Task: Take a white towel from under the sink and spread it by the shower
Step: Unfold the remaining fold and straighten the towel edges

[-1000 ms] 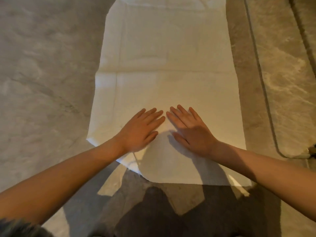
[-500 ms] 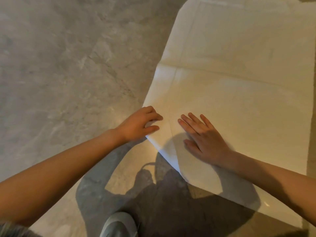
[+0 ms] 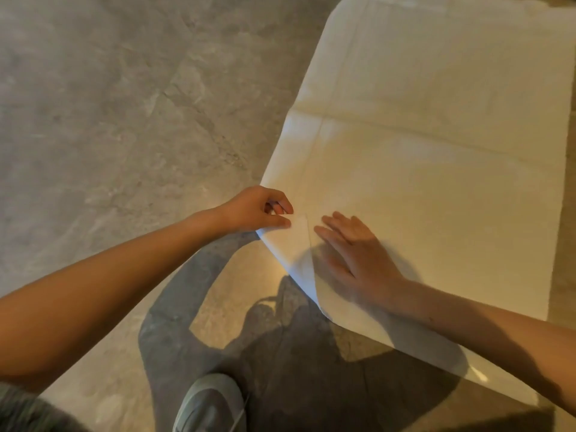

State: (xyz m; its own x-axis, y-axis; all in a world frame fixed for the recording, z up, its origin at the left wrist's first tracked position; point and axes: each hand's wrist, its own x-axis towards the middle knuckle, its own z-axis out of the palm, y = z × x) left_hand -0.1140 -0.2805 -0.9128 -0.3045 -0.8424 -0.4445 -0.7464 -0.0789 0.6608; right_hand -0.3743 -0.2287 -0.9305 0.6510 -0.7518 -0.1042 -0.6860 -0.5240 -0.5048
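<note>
A white towel lies spread flat on the stone floor, filling the right half of the view, with fold creases across it. Its near left corner is turned over on itself. My left hand pinches that folded corner between thumb and fingers at the towel's left edge. My right hand lies flat on the towel just right of the fold, palm down, fingers spread and pointing up-left.
Grey marbled stone floor covers the left side. A grey shoe stands at the bottom centre, close to the towel's near edge. Shadows of my arms and body fall on the floor and the towel's near edge.
The view has swung left, so the towel now sits to the right. My left hand moved from flat on the towel to its left corner and closed on it. My right hand stays flat.
</note>
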